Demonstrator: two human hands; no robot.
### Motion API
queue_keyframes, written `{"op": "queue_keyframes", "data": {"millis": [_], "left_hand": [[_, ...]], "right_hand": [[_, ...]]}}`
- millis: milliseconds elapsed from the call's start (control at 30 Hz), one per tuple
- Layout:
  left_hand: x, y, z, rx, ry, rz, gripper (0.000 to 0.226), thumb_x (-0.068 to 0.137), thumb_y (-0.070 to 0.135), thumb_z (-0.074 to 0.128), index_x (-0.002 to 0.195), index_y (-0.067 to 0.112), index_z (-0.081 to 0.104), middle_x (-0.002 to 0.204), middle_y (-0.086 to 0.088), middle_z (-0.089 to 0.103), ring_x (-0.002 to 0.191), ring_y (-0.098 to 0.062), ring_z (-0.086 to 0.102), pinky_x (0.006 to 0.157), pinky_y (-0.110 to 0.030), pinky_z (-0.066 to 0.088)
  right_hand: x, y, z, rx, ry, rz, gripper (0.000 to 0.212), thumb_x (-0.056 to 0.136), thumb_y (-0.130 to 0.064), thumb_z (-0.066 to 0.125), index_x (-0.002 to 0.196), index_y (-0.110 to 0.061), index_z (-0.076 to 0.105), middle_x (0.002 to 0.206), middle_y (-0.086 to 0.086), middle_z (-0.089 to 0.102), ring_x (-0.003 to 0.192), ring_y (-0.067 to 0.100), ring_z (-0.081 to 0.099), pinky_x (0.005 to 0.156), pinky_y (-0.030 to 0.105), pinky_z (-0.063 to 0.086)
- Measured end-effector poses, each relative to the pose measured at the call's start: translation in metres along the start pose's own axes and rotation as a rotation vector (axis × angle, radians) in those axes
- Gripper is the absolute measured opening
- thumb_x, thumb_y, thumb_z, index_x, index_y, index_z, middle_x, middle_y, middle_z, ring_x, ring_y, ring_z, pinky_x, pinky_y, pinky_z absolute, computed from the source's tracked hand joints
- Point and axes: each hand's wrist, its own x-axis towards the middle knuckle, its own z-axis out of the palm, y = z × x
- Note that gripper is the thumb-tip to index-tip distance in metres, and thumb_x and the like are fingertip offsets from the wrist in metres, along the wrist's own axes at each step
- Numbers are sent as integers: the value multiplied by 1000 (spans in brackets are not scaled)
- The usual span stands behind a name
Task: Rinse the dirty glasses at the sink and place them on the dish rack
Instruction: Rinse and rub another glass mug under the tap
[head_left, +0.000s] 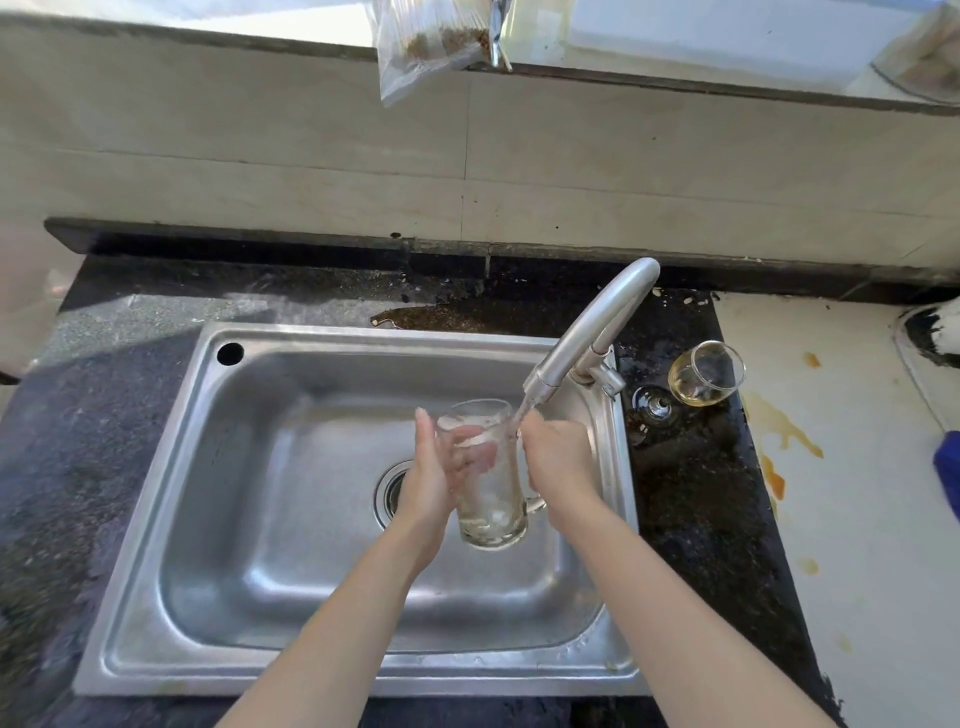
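Clear glass fills both my hands: the mug (488, 483), tilted with its mouth toward the top of the frame, sits at the centre of the picture over the sink (249, 467). My left hand (436, 478) wraps its left side, fingers showing through the wall, thumb up by the rim. My right hand (558, 457) is curled on the right side near the rim, just above the handle, though how firmly it pinches I cannot tell. Water from the tap (597, 322) runs onto the rim right beside that hand. Outward, right of the tap's base, a second glass (706, 374) stands on the dark counter (685, 493) with yellowish residue in its bottom. I judge the job early: 1 glass mid-rinse, at least 1 unwashed, 0 racked, and no dish rack shows in the frame.
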Motion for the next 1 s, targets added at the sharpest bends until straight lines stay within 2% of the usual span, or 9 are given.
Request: {"op": "queue_keyframes", "data": {"millis": [100, 200, 300, 500, 600, 700, 800, 867, 1000], "left_hand": [[0, -4, 5, 38, 23, 25, 70, 93, 66, 14, 105, 23, 68, 96, -4, 74, 97, -17, 67, 84, -33, 49], [0, -5, 7, 30, 50, 24, 69, 93, 66, 14, 102, 19, 64, 89, -5, 73, 86, -17, 67, 76, -31, 47], [-1, -5, 5, 38, 50, 49, 65, 93, 66, 18, 104, 20, 62, 88, -6, 73, 84, -19, 68, 83, -35, 52], [-6, 2, 11, 241, -21, 86, 43, 93, 53, 47, 117, 18, 50, 103, -7, 66, 84, -17, 67, 66, -26, 51], [2, 10, 8, 106, -63, -59, 53, 82, 53, 66, 124, 25, 50, 108, -5, 69, 90, -21, 70, 74, -36, 58], [8, 21, 6, -27, -196, -236, 53, 75, 39, 75, 121, 19, 57, 85, -7, 69, 64, -22, 66, 60, -32, 54], [8, 38, 5, 23, -222, -350, 46, 76, 38, 73, 108, 7, 63, 81, -16, 64, 60, -26, 63, 54, -28, 53], [9, 47, 5, -18, -247, -394, 38, 79, 34, 69, 106, 8, 65, 83, -16, 65, 75, -31, 63, 72, -37, 56], [3, 57, 12, -106, -244, -360, 28, 87, 29, 58, 101, 6, 65, 90, -15, 65, 86, -35, 63, 81, -50, 56]], "right_hand": [[6, 0, -2, 85, 48, 67, 36, 83, -23, 52, 55, -18, 31, 53, 2, 27, 51, 17, 24, 51, 29, 23], [2, 5, -1, 71, -42, 130, 38, 86, -26, 53, 54, -18, 33, 48, -1, 28, 42, 14, 24, 43, 22, 22], [9, 1, 1, 121, -102, 208, 38, 90, -27, 48, 55, -19, 35, 44, -3, 27, 34, 11, 22, 37, 19, 19], [19, 1, -4, 280, -98, 240, 31, 96, -21, 42, 66, -14, 42, 47, -4, 28, 34, 8, 22, 36, 20, 19], [19, 0, -4, 12, -156, 68, 22, 97, -21, 38, 81, -13, 50, 59, -3, 41, 46, 11, 39, 51, 29, 33], [13, 3, -9, -239, -137, -260, 17, 98, -23, 39, 103, -19, 55, 76, -9, 51, 66, 4, 52, 65, 29, 40], [12, 10, -17, -421, 50, -676, 26, 94, -27, 42, 86, -12, 62, 91, -2, 48, 85, 15, 47, 75, 30, 40], [18, 14, -22, -492, 77, -849, 37, 91, -29, 41, 72, -6, 64, 87, 2, 52, 83, 15, 45, 73, 29, 35], [16, 8, -20, -304, -22, -675, 45, 86, -25, 43, 42, -25, 35, 47, -9, 41, 52, 5, 40, 50, 19, 24]]}}
